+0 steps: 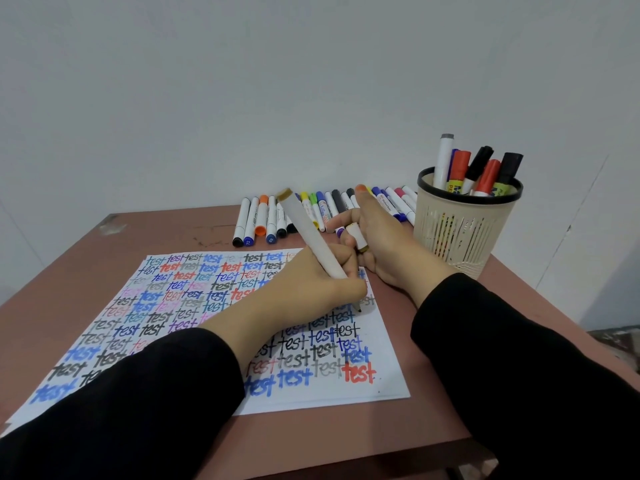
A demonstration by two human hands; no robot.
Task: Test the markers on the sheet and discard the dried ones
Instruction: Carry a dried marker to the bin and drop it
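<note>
Brown table point(86, 258), sheet point(381, 386) on it: left hand point(311, 289) is pinching a marker point(311, 230), tip touching the sheet's right side; right hand point(391, 244) is gripping the cap point(356, 237). Crowded writing may be masking a faint stroke.

Sheet point(194, 299) on surface point(173, 233), left of centre, reaching near edge. Marker row point(270, 220) along far edge, behind sheet. Basket point(460, 233) at far right corner, right of row; markers point(485, 174) upright inside.

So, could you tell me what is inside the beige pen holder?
Capped markers stand in the pen holder: red, black, one grey-capped. Its slatted wall mostly hides their lower ends.
</note>
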